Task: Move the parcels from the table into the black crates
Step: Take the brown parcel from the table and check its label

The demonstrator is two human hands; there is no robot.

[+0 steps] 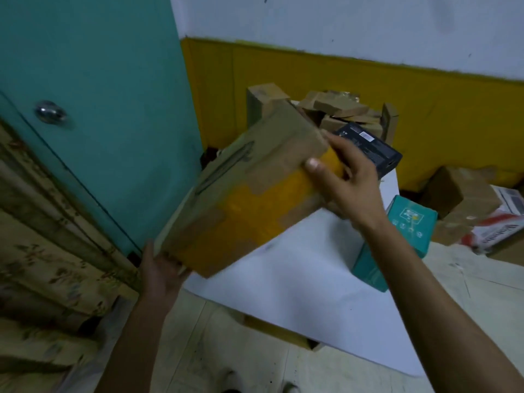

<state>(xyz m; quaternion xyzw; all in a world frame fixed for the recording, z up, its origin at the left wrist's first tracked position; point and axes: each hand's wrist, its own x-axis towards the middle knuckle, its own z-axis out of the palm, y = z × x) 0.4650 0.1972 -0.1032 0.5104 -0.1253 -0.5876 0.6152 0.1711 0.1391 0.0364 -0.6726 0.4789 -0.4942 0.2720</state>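
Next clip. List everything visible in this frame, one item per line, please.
large parcel: one, brown cardboard with yellow tape, held tilted above the table
table: one, white, centre
black box: one, black, on table past right hand
teal box: one, teal, table's right edge
cardboard parcels: pile, brown, table's far end
floor boxes: several, brown and white, right
door: one, teal, left
curtain: one, floral, far left
left hand: one, under parcel's near corner
right hand: one, gripping its far end
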